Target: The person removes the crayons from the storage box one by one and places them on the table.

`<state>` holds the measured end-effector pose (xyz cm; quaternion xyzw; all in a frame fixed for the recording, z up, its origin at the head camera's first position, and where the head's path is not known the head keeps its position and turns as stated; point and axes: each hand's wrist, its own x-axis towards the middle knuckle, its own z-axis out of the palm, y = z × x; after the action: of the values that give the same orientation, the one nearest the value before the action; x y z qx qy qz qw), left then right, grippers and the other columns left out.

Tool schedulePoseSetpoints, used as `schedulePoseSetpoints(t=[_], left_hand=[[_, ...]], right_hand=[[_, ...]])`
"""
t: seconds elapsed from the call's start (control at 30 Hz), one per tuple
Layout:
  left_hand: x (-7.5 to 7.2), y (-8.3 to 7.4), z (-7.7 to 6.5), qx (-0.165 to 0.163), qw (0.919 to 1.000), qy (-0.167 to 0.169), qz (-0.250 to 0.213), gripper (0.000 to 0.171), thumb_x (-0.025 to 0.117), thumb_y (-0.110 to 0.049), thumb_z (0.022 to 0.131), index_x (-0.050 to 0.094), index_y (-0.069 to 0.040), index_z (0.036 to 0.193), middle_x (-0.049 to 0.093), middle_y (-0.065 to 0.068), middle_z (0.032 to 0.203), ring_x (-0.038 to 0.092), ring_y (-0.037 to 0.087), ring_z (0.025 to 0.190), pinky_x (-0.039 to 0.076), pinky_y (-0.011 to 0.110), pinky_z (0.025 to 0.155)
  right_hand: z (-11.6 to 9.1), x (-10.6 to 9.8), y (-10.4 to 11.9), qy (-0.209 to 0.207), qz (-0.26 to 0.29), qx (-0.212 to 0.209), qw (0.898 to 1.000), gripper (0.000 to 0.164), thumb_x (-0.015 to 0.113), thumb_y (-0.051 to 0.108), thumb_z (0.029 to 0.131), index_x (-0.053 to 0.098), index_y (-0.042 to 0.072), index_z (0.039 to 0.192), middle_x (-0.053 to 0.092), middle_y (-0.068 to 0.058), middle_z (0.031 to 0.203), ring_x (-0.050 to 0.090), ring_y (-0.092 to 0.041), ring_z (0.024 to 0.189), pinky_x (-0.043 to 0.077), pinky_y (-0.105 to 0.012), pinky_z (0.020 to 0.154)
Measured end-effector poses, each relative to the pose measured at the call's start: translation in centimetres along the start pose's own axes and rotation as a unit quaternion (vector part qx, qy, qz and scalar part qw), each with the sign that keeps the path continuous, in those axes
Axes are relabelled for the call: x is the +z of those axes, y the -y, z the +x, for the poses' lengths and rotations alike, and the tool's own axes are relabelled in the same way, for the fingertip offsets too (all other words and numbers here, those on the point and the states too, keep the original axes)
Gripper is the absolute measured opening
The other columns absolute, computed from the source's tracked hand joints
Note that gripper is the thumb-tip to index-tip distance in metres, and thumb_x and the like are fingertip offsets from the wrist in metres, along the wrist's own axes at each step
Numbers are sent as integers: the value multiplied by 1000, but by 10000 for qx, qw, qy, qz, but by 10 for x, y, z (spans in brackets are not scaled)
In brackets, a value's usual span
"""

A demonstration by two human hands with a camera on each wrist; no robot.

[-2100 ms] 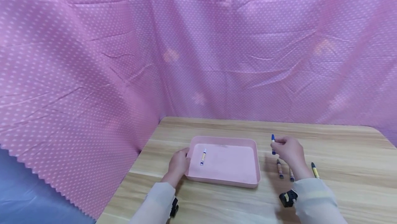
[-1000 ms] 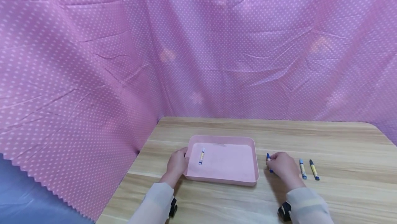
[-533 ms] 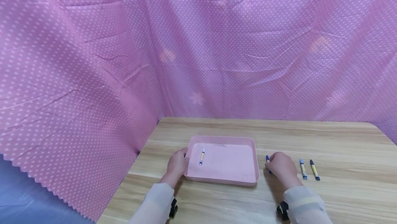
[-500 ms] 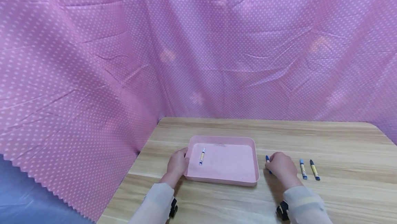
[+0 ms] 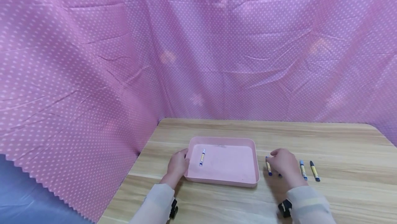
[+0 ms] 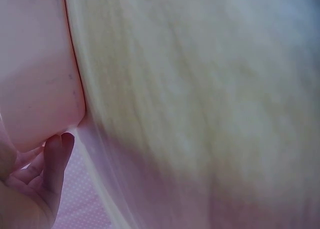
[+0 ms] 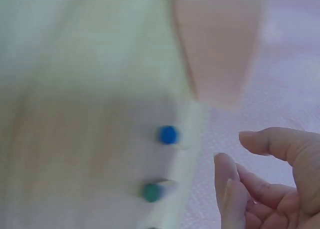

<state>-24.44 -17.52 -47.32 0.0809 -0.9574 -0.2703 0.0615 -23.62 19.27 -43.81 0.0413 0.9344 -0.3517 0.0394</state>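
A pink tray (image 5: 222,183) lies on the wooden table, with a white-tipped crayon (image 5: 202,158) inside near its left wall. My left hand (image 5: 177,163) holds the tray by that left side; the left wrist view shows its fingertips (image 6: 59,141) against the wall. My right hand (image 5: 284,163) hovers over a blue crayon (image 5: 268,168) to the right of the tray. In the right wrist view, the thumb and fingers stand apart around nothing. A second crayon (image 5: 280,175) is mostly hidden beneath this hand; the right wrist view shows its green end (image 7: 151,192).
Right of the right hand lie a light blue crayon (image 5: 303,170) and a dark-tipped crayon (image 5: 314,171), roughly parallel. A pink dotted cloth (image 5: 235,62) hangs behind and to the left of the table (image 5: 211,205).
The right hand lowered the blue crayon onto the table beside the tray, let go of it and has shifted slightly up and right. The left hand has kept its hold on the tray.
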Motion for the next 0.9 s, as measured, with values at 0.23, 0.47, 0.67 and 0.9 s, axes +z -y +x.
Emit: schedulePoseSetpoints(t=[0.23,0.47,0.67,0.9], left_hand=[[-1,0,0,-41,10000,38,-7,42,63,-8,90,56,-6,132,60,15,125,55,33,116,46,46,96],[-1,0,-1,-116,9999,49,-90,43,63,-7,90,55,-7,132,60,14,125,54,33,117,46,45,96],[1,2,-1,-145,9998,-5,-144,42,63,-7,90,56,-8,132,60,14,126,54,32,117,47,45,96],[3,4,-1,141,9998,-143,-69,41,64,-6,89,59,-6,129,62,14,122,57,32,113,48,44,94]], right_hand=[[-6,-25,16,-33,524,-293,9982,52,59,31,92,53,-8,125,65,-24,104,64,-34,89,52,-51,77],[-13,-40,34,-142,992,-615,9931,59,59,36,92,49,-8,129,62,-28,112,66,-34,92,57,-41,74],[-16,-42,48,-204,1327,-735,9882,61,59,38,93,48,-8,131,61,-27,114,66,-32,92,58,-32,71],[-17,-34,62,-272,1423,-930,9851,58,61,32,92,47,-6,134,63,-24,114,66,-31,92,58,-35,72]])
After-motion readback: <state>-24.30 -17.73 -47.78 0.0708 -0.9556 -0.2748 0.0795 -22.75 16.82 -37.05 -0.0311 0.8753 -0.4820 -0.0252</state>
